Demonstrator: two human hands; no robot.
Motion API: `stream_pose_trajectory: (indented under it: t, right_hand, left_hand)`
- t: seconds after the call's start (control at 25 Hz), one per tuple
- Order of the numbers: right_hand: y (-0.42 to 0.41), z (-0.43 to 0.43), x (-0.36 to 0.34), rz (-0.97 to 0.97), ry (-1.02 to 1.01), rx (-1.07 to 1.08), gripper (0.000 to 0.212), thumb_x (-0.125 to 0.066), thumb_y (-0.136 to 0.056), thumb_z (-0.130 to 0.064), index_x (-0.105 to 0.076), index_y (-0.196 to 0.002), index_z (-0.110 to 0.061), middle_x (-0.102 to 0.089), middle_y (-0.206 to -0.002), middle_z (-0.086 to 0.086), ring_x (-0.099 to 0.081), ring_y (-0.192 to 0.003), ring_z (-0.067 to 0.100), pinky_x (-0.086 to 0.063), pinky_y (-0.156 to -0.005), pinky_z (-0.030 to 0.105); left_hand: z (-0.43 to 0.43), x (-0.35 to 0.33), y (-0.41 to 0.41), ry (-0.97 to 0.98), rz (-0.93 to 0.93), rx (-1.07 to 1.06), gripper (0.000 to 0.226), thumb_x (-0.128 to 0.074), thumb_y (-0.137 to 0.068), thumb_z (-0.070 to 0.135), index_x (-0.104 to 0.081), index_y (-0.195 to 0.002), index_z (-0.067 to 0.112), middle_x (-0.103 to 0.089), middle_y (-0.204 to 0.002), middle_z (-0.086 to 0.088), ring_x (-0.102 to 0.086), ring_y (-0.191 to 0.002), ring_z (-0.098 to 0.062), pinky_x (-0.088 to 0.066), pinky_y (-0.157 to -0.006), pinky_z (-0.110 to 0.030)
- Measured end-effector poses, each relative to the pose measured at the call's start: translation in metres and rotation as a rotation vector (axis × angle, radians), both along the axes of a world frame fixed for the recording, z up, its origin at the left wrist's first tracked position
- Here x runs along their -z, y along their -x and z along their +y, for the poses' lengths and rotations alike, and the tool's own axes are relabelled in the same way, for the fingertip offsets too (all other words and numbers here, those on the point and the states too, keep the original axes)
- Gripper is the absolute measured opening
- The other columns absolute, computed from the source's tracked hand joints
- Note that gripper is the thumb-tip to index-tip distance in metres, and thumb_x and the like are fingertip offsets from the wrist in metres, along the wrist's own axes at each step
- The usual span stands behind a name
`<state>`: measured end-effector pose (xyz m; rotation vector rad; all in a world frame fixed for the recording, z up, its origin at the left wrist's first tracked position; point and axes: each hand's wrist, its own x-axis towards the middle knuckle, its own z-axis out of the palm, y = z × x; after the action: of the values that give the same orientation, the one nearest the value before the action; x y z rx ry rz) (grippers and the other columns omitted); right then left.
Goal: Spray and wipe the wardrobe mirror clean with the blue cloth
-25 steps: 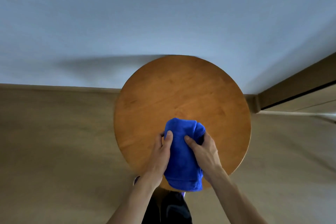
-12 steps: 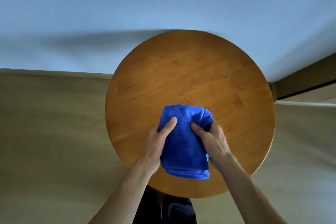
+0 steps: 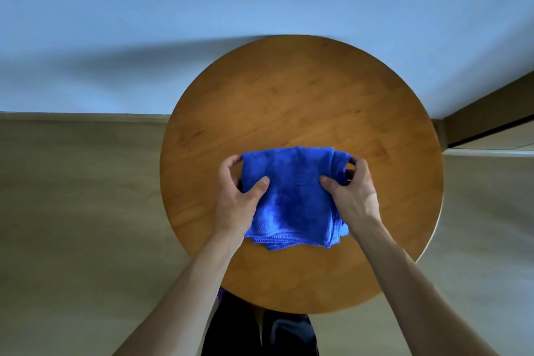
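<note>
Head view: the blue cloth (image 3: 291, 196), bunched a second ago, is now stretched wider over the near half of the round table (image 3: 289, 89). The left hand (image 3: 239, 199) and right hand (image 3: 352, 196) each pinch one side with curled fingers, probably folding it. No mirror is in view.

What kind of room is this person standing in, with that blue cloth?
Most likely a room in a home, perhaps a bedroom. A round wooden table stands by a plain pale wall on a wood-look floor, and a dark frame shows at the right edge.
</note>
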<state>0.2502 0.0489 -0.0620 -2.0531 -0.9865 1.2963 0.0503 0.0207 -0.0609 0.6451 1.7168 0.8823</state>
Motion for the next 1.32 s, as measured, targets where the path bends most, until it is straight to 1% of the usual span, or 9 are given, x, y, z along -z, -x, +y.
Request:
stream_pose_trajectory:
  t: [0.2,0.28,0.36,0.44,0.64,0.92,1.08,1.2,1.32]
  right_hand:
    - [0.008,-0.016,0.015,-0.486,-0.159,-0.261,0.079,-0.063,-0.09,-0.011,-0.024,-0.157,-0.026,-0.031,-0.155,0.012,-0.032,-0.131,0.032,-0.042,-0.099,0.043]
    - [0.015,-0.03,0.024,-0.699,-0.331,-0.419,0.069,-0.064,-0.092,-0.02,-0.035,-0.155,-0.023,-0.026,-0.16,0.017,-0.032,-0.134,0.037,-0.043,-0.105,0.052]
    - [0.022,-0.036,0.035,-0.742,-0.385,-0.564,0.061,-0.057,-0.097,-0.035,-0.038,-0.154,-0.026,-0.027,-0.164,0.014,-0.03,-0.145,0.037,-0.034,-0.116,0.052]
    - [0.024,-0.035,0.046,-0.769,-0.371,-0.71,0.059,-0.043,-0.101,-0.047,-0.031,-0.157,-0.031,-0.022,-0.167,0.009,-0.022,-0.153,0.031,-0.028,-0.121,0.051]
    - [-0.005,-0.033,0.07,-0.878,-0.355,-0.779,0.064,-0.028,-0.105,-0.055,-0.015,-0.162,-0.028,-0.01,-0.17,0.001,-0.01,-0.156,0.018,-0.02,-0.126,0.042]
    - [-0.016,-0.03,0.065,-0.893,-0.272,-0.817,0.074,-0.014,-0.104,-0.06,-0.005,-0.162,-0.015,-0.004,-0.17,0.004,-0.006,-0.156,0.018,-0.018,-0.126,0.039]
    - [-0.02,-0.038,0.061,-0.944,-0.192,-0.794,0.078,-0.016,-0.102,-0.062,-0.008,-0.162,-0.014,-0.01,-0.169,0.007,-0.015,-0.155,0.024,-0.023,-0.124,0.042]
    - [-0.014,-0.033,0.055,-0.891,-0.13,-0.831,0.082,-0.006,-0.097,-0.065,0.002,-0.161,-0.014,0.0,-0.169,0.006,-0.006,-0.156,0.024,-0.017,-0.125,0.041]
    - [-0.014,-0.035,0.027,-0.8,-0.092,-0.852,0.08,-0.005,-0.098,-0.064,0.001,-0.162,-0.015,0.001,-0.169,0.005,-0.003,-0.157,0.021,-0.014,-0.126,0.039]
  left_hand:
    - [0.006,0.023,-0.008,-0.143,0.402,0.233,0.075,-0.071,-0.088,0.006,-0.038,-0.152,0.03,-0.048,-0.14,0.006,-0.045,-0.123,-0.004,-0.042,-0.105,-0.022]
    - [0.002,0.033,-0.014,-0.225,0.655,0.353,0.066,-0.071,-0.088,0.006,-0.047,-0.149,0.02,-0.043,-0.15,-0.006,-0.041,-0.136,-0.019,-0.039,-0.114,-0.036]
    - [-0.004,0.042,-0.023,-0.269,0.884,0.49,0.055,-0.063,-0.094,0.01,-0.051,-0.147,0.011,-0.029,-0.164,-0.016,-0.027,-0.152,-0.035,-0.035,-0.12,-0.046]
    - [-0.011,0.051,-0.026,-0.266,0.983,0.616,0.053,-0.044,-0.103,0.019,-0.039,-0.156,0.011,-0.018,-0.17,-0.011,-0.015,-0.157,-0.031,-0.035,-0.119,-0.049]
    - [-0.025,0.073,0.0,-0.221,1.069,0.772,0.064,-0.012,-0.108,0.053,-0.004,-0.164,0.024,0.001,-0.172,0.003,-0.001,-0.159,-0.021,-0.021,-0.127,-0.043]
    - [-0.019,0.061,-0.005,-0.064,1.14,0.877,0.096,-0.015,-0.092,0.082,0.008,-0.163,0.022,0.012,-0.171,-0.005,0.004,-0.158,-0.029,-0.017,-0.127,-0.047]
    - [-0.014,0.051,-0.006,0.042,1.12,0.948,0.12,-0.019,-0.071,0.1,0.031,-0.155,0.03,0.019,-0.167,-0.02,0.016,-0.156,-0.035,-0.005,-0.128,-0.048]
    - [-0.011,0.045,-0.008,0.104,1.126,0.983,0.124,-0.009,-0.065,0.102,0.032,-0.155,0.027,0.018,-0.166,-0.024,0.012,-0.156,-0.04,-0.009,-0.126,-0.052]
    - [-0.019,0.016,-0.021,0.121,1.101,0.94,0.111,0.0,-0.074,0.092,0.014,-0.162,0.024,0.014,-0.169,-0.019,0.004,-0.157,-0.037,-0.017,-0.124,-0.054]
